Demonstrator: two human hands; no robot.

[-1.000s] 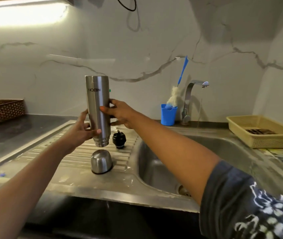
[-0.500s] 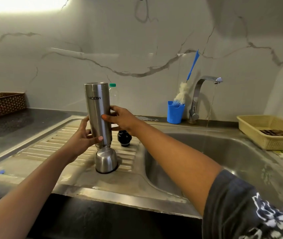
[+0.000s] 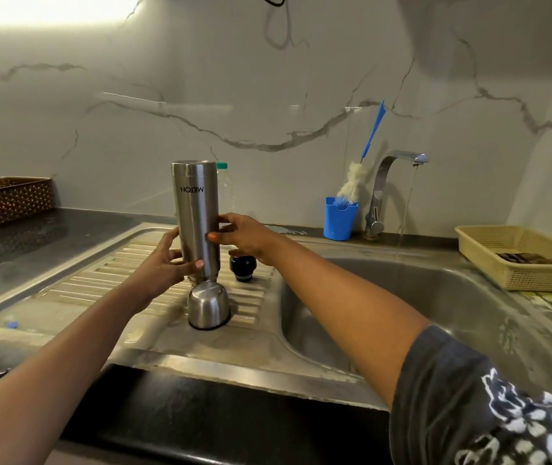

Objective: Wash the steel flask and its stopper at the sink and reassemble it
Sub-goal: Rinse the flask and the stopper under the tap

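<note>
Flask (image 3: pixel 195 213), steel, upside down with its mouth facing down, over the ribbed draining surface (image 3: pixel 100 280) left of the sink basin (image 3: pixel 435 297). I see my left grip (image 3: pixel 164 266) curled around its lower part and my right grip (image 3: pixel 247 238) grasping its middle from the right. Just near of the mouth, a steel cap (image 3: pixel 208 305) sits dome-up; a black stopper (image 3: pixel 242 266) stands to the right. At the far right, the tap (image 3: pixel 382 189) runs a thin stream.

- flask (image 3: pixel 196 219) is brushed steel, satiny shine
- cup lid (image 3: pixel 208 307) is the same steel
- stopper (image 3: pixel 242 267) looks like glossy black plastic
- ribbed drainboard (image 3: pixel 100 280) is dull, scuffed steel
</note>
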